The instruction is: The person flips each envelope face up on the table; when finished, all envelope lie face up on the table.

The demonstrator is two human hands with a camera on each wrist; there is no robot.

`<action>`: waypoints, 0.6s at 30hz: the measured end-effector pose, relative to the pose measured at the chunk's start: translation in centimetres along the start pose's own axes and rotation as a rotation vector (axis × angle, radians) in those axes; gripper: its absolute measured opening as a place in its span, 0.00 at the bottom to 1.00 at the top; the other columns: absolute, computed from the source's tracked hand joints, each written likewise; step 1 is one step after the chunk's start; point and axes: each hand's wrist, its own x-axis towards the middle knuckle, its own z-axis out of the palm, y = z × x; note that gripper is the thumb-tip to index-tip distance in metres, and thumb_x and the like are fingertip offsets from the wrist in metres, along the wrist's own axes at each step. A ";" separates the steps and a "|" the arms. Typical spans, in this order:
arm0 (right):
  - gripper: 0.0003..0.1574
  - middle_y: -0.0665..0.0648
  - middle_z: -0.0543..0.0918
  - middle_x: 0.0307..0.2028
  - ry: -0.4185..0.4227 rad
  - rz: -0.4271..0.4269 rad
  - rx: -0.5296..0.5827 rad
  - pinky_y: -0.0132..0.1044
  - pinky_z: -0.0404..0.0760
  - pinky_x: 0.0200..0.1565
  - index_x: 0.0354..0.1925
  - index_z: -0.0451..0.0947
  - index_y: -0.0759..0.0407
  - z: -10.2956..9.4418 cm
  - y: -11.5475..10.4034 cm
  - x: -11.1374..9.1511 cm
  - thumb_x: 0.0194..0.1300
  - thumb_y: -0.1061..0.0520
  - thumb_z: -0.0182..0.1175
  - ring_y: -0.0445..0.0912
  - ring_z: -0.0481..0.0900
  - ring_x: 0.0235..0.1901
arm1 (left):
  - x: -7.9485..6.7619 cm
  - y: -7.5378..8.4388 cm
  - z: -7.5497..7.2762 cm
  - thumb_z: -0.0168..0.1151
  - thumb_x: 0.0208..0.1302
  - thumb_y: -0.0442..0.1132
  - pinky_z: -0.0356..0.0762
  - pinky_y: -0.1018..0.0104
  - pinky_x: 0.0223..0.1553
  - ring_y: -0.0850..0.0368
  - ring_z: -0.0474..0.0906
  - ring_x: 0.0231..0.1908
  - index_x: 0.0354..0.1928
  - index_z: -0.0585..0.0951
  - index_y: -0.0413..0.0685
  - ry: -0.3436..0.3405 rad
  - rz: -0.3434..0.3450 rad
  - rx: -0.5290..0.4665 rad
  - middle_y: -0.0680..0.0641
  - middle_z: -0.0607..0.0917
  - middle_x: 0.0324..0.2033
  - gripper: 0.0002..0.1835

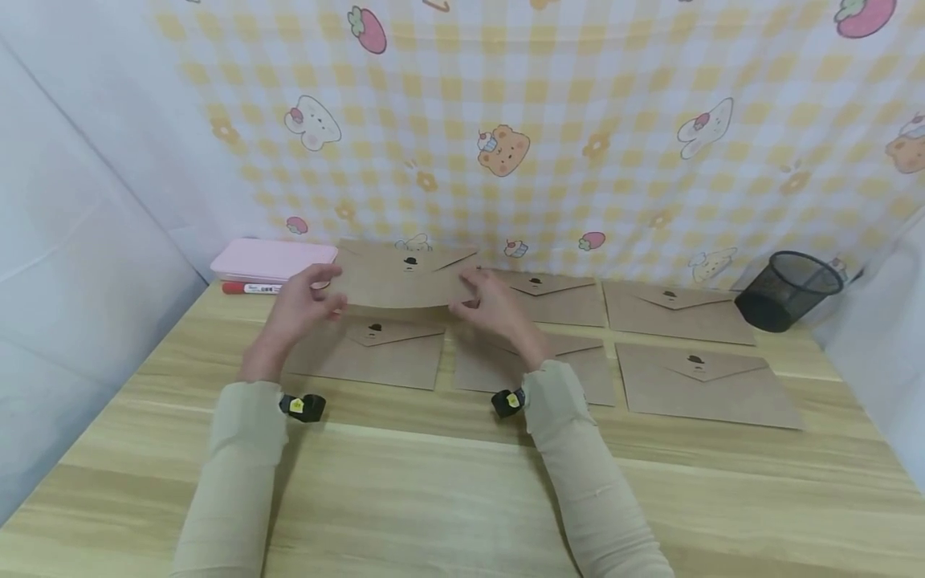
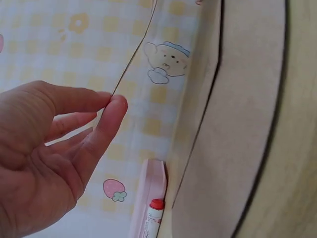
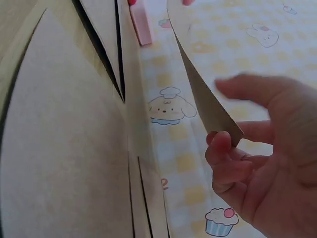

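A brown kraft-paper envelope [image 1: 393,282] with a small black hat print hangs raised above the back left of the table. My left hand [image 1: 295,309] pinches its left edge between thumb and fingers; the left wrist view shows the envelope [image 2: 131,63] edge-on. At the other end, fingers of my right hand [image 1: 499,309] hold the right corner, and the paper [image 3: 204,96] bows slightly in the right wrist view. Below the raised envelope lies another envelope [image 1: 390,361], flap side up. My right forearm crosses over a second lying envelope [image 1: 571,373].
More envelopes lie at the right: one in front [image 1: 708,393], two behind [image 1: 556,305]. A black mesh pen holder [image 1: 788,291] tilts at the back right corner. The pink case [image 1: 275,258] and red marker [image 1: 242,288] lie back left. A checked curtain [image 1: 549,104] hangs behind.
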 end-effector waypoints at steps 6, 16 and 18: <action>0.29 0.60 0.79 0.30 -0.087 -0.049 0.014 0.34 0.71 0.31 0.61 0.67 0.65 0.5 0.3 0.2 0.63 0.57 0.58 0.42 0.69 0.21 | 0.2 -0.6 0.4 0.54 0.60 0.26 0.80 0.64 0.32 0.39 0.80 0.38 0.52 0.72 0.28 0.080 -0.015 0.207 0.31 0.74 0.53 0.17; 0.21 0.60 0.78 0.52 -0.084 -0.007 -0.018 0.37 0.74 0.50 0.57 0.72 0.63 2.0 0.1 0.4 0.66 0.63 0.54 0.49 0.75 0.48 | 0.3 -1.4 1.1 0.55 0.55 0.24 0.73 0.64 0.25 0.49 0.75 0.23 0.42 0.78 0.27 0.168 0.040 0.410 0.27 0.76 0.44 0.12; 0.19 0.59 0.79 0.52 -0.069 0.012 -0.032 0.37 0.73 0.52 0.55 0.74 0.62 2.2 0.2 0.4 0.67 0.63 0.53 0.49 0.75 0.51 | 0.4 -1.4 1.3 0.54 0.57 0.25 0.71 0.64 0.24 0.51 0.73 0.22 0.41 0.78 0.28 0.167 0.006 0.411 0.29 0.78 0.42 0.10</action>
